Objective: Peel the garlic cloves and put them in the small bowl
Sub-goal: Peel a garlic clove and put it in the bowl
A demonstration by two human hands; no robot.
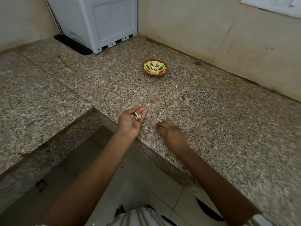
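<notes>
A small brown bowl (154, 68) with a green pattern sits on the granite counter (211, 128), holding several peeled garlic cloves (154, 69). My left hand (131, 120) lies palm up at the counter's front edge, cupping a little heap of garlic skins (136, 115). My right hand (171, 132) is blurred, knuckles up with fingers curled, resting on the counter to the right; what it holds is hidden. One loose garlic bit (176, 86) lies on the counter between the bowl and the right wall.
A white plastic appliance (97, 22) stands on a black mat at the back left corner. Tiled walls close off the back and right. A lower counter section (32, 95) extends to the left, with tiled floor below.
</notes>
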